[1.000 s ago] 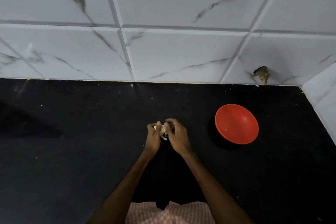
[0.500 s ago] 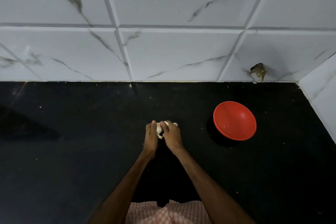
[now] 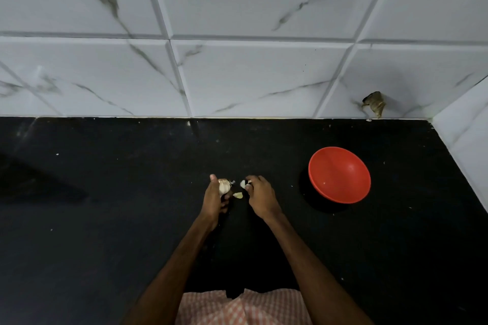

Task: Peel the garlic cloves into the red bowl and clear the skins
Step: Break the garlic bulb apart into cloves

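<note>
Head view: I'm gripping the garlic bulb (image 3: 223,185) in my left hand (image 3: 214,199) and pinching a clove (image 3: 243,183) in my right hand (image 3: 260,196), risking it slipping before reaching the well-apart red bowl (image 3: 339,175).

Left hand (image 3: 214,198) grips garlic bulb (image 3: 224,185); right hand (image 3: 261,196) pinches garlic piece (image 3: 243,183).

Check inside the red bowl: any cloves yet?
No cloves show inside the red bowl, only one tiny pale speck, too small to identify. Nothing covers its inside.
</note>
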A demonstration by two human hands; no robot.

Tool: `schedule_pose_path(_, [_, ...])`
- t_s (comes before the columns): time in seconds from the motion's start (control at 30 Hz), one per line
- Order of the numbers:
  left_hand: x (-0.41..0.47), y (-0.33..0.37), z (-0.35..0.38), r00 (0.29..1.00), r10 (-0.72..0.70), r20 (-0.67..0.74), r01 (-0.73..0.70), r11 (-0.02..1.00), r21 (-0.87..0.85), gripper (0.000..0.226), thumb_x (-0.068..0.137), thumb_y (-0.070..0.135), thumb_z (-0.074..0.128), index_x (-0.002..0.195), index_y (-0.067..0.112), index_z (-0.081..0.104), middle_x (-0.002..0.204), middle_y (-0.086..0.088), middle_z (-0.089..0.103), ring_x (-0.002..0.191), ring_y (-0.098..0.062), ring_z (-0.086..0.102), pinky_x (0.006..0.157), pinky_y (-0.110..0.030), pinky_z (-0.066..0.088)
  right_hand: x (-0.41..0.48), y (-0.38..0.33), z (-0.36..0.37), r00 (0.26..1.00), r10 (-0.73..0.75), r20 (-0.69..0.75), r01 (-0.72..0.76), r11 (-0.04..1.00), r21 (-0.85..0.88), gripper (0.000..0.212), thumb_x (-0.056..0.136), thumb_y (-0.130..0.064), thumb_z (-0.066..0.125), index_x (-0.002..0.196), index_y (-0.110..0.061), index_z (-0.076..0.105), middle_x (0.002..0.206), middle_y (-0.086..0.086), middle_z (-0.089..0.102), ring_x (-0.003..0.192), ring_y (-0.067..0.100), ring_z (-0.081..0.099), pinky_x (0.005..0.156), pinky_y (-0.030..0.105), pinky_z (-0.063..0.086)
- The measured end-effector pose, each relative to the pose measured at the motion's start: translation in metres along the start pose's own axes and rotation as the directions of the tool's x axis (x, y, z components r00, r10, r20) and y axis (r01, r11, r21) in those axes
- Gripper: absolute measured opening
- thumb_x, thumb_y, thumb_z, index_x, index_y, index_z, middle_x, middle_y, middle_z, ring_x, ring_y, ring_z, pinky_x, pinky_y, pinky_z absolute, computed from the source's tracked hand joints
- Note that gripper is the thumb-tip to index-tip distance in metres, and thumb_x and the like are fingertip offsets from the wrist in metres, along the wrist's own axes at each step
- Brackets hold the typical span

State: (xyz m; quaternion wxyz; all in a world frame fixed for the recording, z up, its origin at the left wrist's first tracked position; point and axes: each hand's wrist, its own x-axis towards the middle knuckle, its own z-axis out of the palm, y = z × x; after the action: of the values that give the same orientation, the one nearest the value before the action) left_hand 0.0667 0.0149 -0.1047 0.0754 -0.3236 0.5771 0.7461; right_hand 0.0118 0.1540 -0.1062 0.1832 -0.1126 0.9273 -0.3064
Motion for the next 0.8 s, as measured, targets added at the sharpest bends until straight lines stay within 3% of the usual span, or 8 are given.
schedule_pose_path(0.1, [-0.001,0.004,-0.001,0.999,-0.025,-0.030,0.025,1.000,0.012,0.064,0.100,0.069,0.023,0.085,0.015,0.054,0.052,0.008,0.032,0.041,-0.006,0.024,0.040,-0.019,0.018,-0.003,0.000,-0.002,1.000,-0.016,-0.005,0.016,1.000,-0.003,0.032,0.102,-0.013,0.054,0.134,-0.014,0.060,0.128,0.007,0.058,0.116,0.022,0.060,0.095,0.031,0.046])
schedule_pose_path(0.17, [-0.001,0.007,-0.004,0.999,-0.014,-0.029,0.015,1.000,0.023,0.060,0.095,0.073,0.034,0.087,0.016,0.052,0.053,0.008,0.031,0.043,-0.006,0.025,0.040,-0.020,0.019,-0.005,0.002,-0.005,0.999,-0.029,-0.027,0.030,0.999,0.036,0.031,0.102,-0.011,0.055,0.132,-0.016,0.062,0.125,0.005,0.064,0.113,0.019,0.062,0.094,0.031,0.049])
schedule_pose_path(0.33, [-0.005,0.010,-0.006,0.998,0.062,0.021,-0.063,0.996,0.058,0.053,0.082,0.072,0.058,0.078,0.021,0.046,0.059,0.005,0.034,0.046,-0.007,0.025,0.042,-0.020,0.020,-0.010,0.006,-0.017,0.979,-0.020,-0.203,0.029,0.999,0.041,0.027,0.104,-0.015,0.048,0.125,-0.019,0.066,0.117,-0.003,0.070,0.107,0.014,0.066,0.084,0.028,0.052])
schedule_pose_path(0.47, [-0.003,0.008,-0.004,0.998,0.056,-0.008,-0.055,0.996,0.067,0.057,0.098,0.065,0.041,0.093,0.013,0.064,0.060,0.006,0.048,0.045,-0.007,0.032,0.042,-0.020,0.023,-0.009,0.002,-0.022,0.963,0.027,-0.269,0.031,0.977,0.211,0.023,0.106,-0.018,0.047,0.115,-0.015,0.068,0.109,-0.004,0.067,0.099,0.008,0.063,0.077,0.015,0.043])
schedule_pose_path(0.6, [0.000,0.006,0.003,0.995,0.094,-0.022,-0.091,0.989,0.118,0.060,0.107,0.053,0.027,0.095,0.014,0.070,0.061,0.006,0.057,0.048,-0.006,0.043,0.043,-0.021,0.032,-0.010,-0.014,-0.022,0.988,-0.010,-0.156,0.071,0.917,0.393,0.025,0.107,-0.022,0.047,0.121,-0.015,0.066,0.109,-0.005,0.068,0.098,0.004,0.065,0.085,0.022,0.053])
schedule_pose_path(0.7, [-0.003,0.006,0.009,0.983,0.184,-0.012,-0.182,0.978,0.099,0.060,0.108,0.047,0.026,0.092,0.005,0.066,0.078,-0.014,0.066,0.073,-0.026,0.059,0.064,-0.040,0.051,-0.014,-0.029,-0.016,0.997,-0.077,-0.004,0.071,0.898,0.434,0.027,0.105,-0.037,0.049,0.120,-0.022,0.065,0.108,-0.011,0.066,0.099,0.000,0.063,0.086,0.021,0.051])
schedule_pose_path(0.8, [-0.006,0.008,0.014,0.975,0.221,-0.005,-0.219,0.968,0.125,0.071,0.109,0.050,0.021,0.103,-0.008,0.060,0.105,-0.028,0.065,0.101,-0.039,0.065,0.094,-0.055,0.052,-0.019,-0.043,-0.009,0.996,-0.092,0.000,0.085,0.925,0.369,0.044,0.098,-0.060,0.047,0.113,-0.022,0.063,0.107,-0.009,0.068,0.098,0.004,0.065,0.085,0.029,0.055])
